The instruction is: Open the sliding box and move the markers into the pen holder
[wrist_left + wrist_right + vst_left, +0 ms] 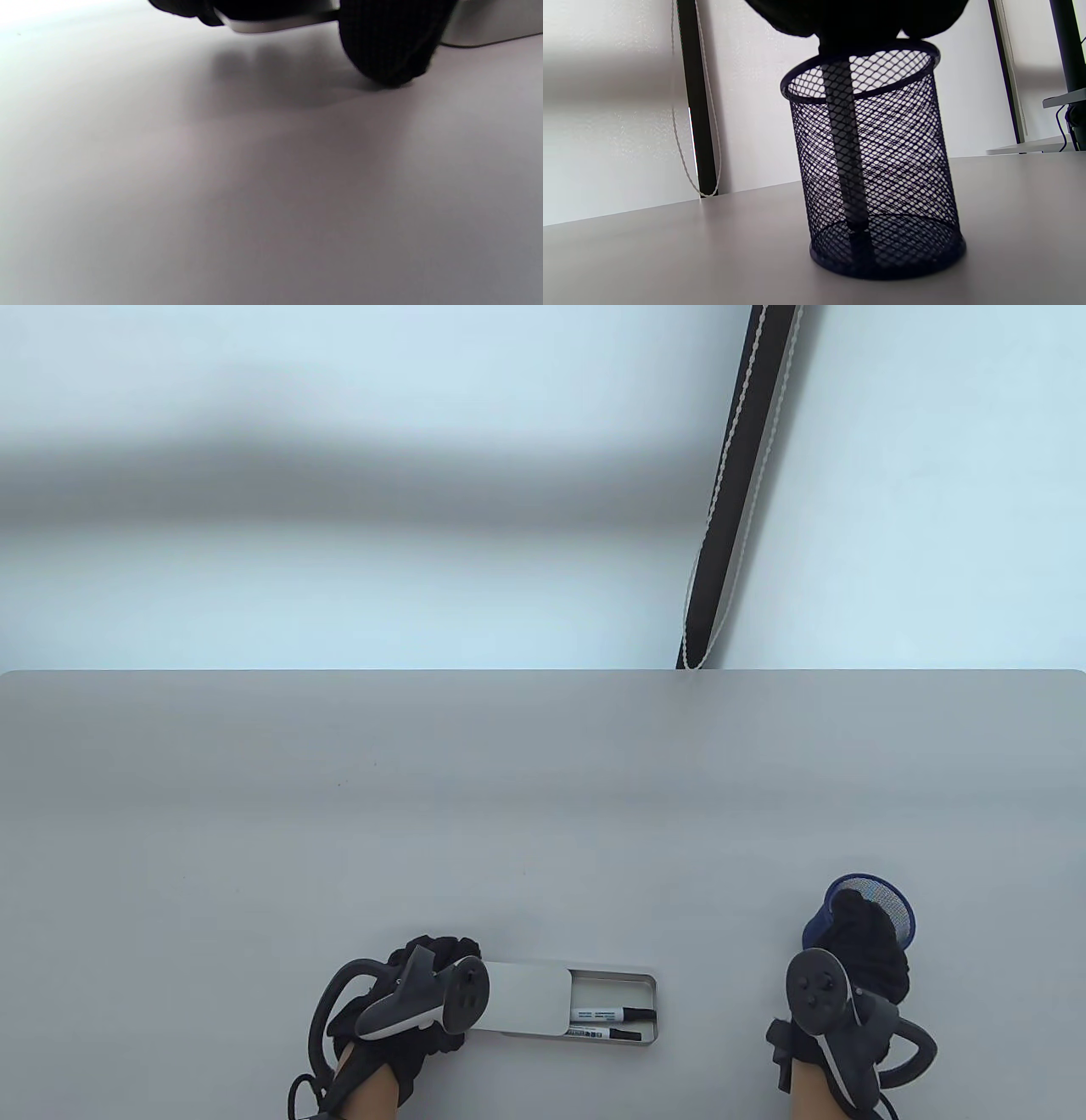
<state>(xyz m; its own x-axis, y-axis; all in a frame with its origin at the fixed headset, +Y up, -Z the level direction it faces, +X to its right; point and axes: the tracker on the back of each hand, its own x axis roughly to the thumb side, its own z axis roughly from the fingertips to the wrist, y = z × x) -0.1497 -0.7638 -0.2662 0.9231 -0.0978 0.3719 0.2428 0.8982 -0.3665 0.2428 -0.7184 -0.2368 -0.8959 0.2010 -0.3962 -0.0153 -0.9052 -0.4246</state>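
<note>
Sliding box [611,980], lid part-open; mesh pen holder [895,903] to its right.
Box holds two markers [612,1014] side by side in the uncovered end. Left hand [407,1001] grips the box's lid end, fingers curled around it. Right hand [865,950] is over the holder's mouth; one marker [846,169] stands inside, upright, tip at the base; whether the fingers hold it cannot be told.

A plain grey table [543,814] with rounded far corners is shown. A shallow metal sliding box [585,1005] is placed flat near the front edge, its lid partly slid aside. A dark mesh pen holder [869,169] is positioned upright, well apart to the right.
</note>
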